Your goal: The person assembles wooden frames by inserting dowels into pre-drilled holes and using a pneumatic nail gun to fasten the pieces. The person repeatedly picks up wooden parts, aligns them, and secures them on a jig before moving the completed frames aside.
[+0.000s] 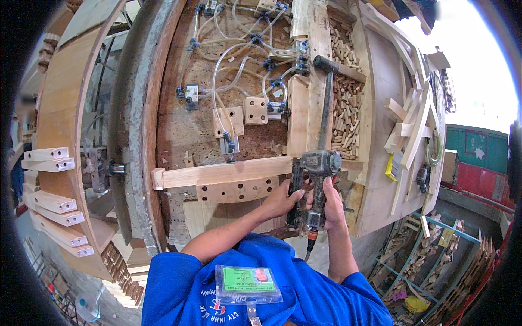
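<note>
A dark pneumatic nail gun is held between my hands at the right end of a light wooden rail. My right hand wraps round its handle, above the orange-ringed air hose fitting. With closed fingers, my left hand grips the gun's magazine. The rail lies across the bench, its left end against a small wooden block. Just below the rail sits a wooden block with several drilled holes. The gun's nose meets the rail's end, but the exact contact is hidden.
A hammer lies across the divider beside a trough of wooden dowels. Clear air tubes with blue fittings spread over the bench. Drilled wooden pieces rest on the left ledge; thin strips lie on the right board.
</note>
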Action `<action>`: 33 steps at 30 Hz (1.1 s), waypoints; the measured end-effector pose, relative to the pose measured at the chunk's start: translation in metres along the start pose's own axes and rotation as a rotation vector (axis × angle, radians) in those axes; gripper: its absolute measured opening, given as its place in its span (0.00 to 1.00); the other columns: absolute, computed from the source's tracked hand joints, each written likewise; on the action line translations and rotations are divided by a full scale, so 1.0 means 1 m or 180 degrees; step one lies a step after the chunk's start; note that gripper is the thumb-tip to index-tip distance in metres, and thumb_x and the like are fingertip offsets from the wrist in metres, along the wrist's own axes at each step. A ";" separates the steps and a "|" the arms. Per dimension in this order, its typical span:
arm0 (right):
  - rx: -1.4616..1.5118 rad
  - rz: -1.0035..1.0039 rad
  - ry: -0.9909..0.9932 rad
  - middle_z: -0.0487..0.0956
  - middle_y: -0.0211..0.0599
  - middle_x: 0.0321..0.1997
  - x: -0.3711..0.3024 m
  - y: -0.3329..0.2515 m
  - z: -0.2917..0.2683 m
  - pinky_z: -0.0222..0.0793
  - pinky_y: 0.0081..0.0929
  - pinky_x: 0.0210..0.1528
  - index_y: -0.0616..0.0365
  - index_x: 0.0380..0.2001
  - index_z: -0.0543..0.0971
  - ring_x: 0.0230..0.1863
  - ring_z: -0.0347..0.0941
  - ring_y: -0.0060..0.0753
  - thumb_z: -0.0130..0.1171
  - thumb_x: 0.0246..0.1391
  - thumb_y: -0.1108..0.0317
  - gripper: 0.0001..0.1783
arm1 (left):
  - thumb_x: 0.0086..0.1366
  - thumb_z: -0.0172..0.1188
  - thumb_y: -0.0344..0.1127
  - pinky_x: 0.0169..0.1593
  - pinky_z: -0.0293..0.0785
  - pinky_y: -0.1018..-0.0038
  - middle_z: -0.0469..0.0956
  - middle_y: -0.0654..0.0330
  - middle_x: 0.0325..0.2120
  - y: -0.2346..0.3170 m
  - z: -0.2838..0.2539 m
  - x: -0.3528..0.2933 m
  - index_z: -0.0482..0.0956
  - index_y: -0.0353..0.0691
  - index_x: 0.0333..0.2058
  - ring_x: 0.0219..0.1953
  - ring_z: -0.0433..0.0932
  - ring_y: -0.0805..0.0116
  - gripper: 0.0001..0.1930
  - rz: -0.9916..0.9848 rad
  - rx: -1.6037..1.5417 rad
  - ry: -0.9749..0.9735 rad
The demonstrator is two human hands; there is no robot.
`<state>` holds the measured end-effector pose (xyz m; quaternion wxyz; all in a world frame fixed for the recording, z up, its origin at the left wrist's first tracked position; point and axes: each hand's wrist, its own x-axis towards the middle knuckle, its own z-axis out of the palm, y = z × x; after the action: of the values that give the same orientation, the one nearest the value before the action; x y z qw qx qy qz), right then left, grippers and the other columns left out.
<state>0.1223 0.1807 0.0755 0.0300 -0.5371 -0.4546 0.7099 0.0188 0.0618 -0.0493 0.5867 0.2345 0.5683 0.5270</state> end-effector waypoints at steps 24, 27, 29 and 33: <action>-0.4012 -0.1124 0.3623 0.85 0.63 0.41 -0.040 0.027 -0.285 0.78 0.60 0.45 0.59 0.68 0.71 0.43 0.83 0.69 0.54 0.72 0.44 0.35 | 0.74 0.65 0.40 0.48 0.80 0.70 0.84 0.58 0.40 0.074 -0.217 -0.045 0.79 0.33 0.58 0.40 0.82 0.70 0.21 0.0840 0.0848 0.2386; -0.4175 -0.0825 0.3567 0.85 0.64 0.45 -0.022 0.022 -0.285 0.77 0.60 0.48 0.58 0.71 0.69 0.47 0.83 0.70 0.53 0.72 0.44 0.35 | 0.72 0.66 0.39 0.50 0.80 0.66 0.83 0.53 0.44 0.105 -0.239 -0.037 0.79 0.33 0.57 0.43 0.82 0.63 0.21 0.1145 0.1742 0.3136; -0.4257 -0.0869 0.3633 0.85 0.60 0.46 -0.016 0.018 -0.282 0.78 0.58 0.48 0.58 0.71 0.68 0.46 0.83 0.67 0.54 0.72 0.48 0.35 | 0.69 0.67 0.38 0.54 0.79 0.60 0.81 0.47 0.50 0.116 -0.252 -0.031 0.79 0.33 0.57 0.48 0.82 0.53 0.22 0.1126 0.2225 0.3282; -0.4416 -0.1337 0.4144 0.81 0.54 0.50 -0.017 0.019 -0.273 0.77 0.54 0.48 0.60 0.69 0.70 0.46 0.80 0.61 0.61 0.68 0.58 0.31 | 0.66 0.69 0.41 0.54 0.78 0.59 0.80 0.45 0.51 0.122 -0.256 -0.008 0.78 0.31 0.58 0.48 0.81 0.50 0.26 0.0971 0.2664 0.2995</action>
<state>0.3535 0.3285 0.0723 0.0784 -0.6308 -0.7528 -0.1711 -0.2563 0.0125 -0.0020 0.0526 0.2655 0.8824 0.3848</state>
